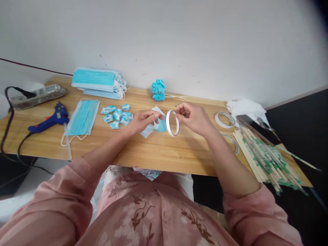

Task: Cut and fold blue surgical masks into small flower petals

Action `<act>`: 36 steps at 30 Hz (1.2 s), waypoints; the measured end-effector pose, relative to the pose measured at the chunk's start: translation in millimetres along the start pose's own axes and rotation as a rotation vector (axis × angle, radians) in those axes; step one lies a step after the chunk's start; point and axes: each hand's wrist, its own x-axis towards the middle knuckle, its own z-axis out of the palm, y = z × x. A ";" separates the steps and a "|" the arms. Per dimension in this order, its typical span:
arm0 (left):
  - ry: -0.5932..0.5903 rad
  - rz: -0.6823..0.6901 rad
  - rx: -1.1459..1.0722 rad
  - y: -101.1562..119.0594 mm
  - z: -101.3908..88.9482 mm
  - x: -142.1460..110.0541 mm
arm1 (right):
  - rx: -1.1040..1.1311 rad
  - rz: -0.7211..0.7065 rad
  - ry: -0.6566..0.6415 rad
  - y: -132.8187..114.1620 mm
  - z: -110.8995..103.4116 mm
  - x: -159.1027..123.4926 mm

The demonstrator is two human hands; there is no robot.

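Observation:
My right hand [192, 117] holds a narrow roll of white tape [168, 123] upright, gripping its upper right rim between thumb and fingers. Just left of the roll, my left hand [145, 120] is closed in a pinch with thumb against forefinger. Whatever lies between those fingertips is too small to make out. Beneath and between the hands are cut pieces of white and light-blue mask fabric [162, 126], partly covered by the left hand. Several small folded blue pieces with white strips [117, 114] lie in a group left of my left hand.
At the back are stacked blue masks [94, 80] and blue fabric flowers on sticks [158, 90]. A single mask [83, 118], a blue glue gun [50, 120] and a power strip [41, 96] lie left. Tape rolls [225, 120], wrapped chopsticks [269, 159] and a dark phone-like object [257, 129] lie right.

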 end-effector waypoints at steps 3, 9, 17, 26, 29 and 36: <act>-0.068 -0.087 -0.316 7.6 2.8 -3.0 | 0.119 -0.031 0.145 -2.3 13.6 10.6; -0.201 -0.161 -0.553 6.6 9.9 -7.1 | 0.190 0.074 0.278 14.6 44.9 10.0; -0.202 -0.132 -0.716 7.6 9.1 -7.2 | 0.847 0.345 0.055 17.1 40.7 5.7; -0.190 -0.195 -0.876 6.1 4.8 -3.5 | 1.047 0.238 0.115 10.8 35.7 3.4; -0.232 -0.227 -0.887 4.2 4.9 -3.9 | 1.034 0.206 0.109 10.4 34.9 2.0; -0.301 -0.306 -0.863 4.9 9.6 -10.0 | 0.958 0.072 0.069 13.3 30.6 -0.7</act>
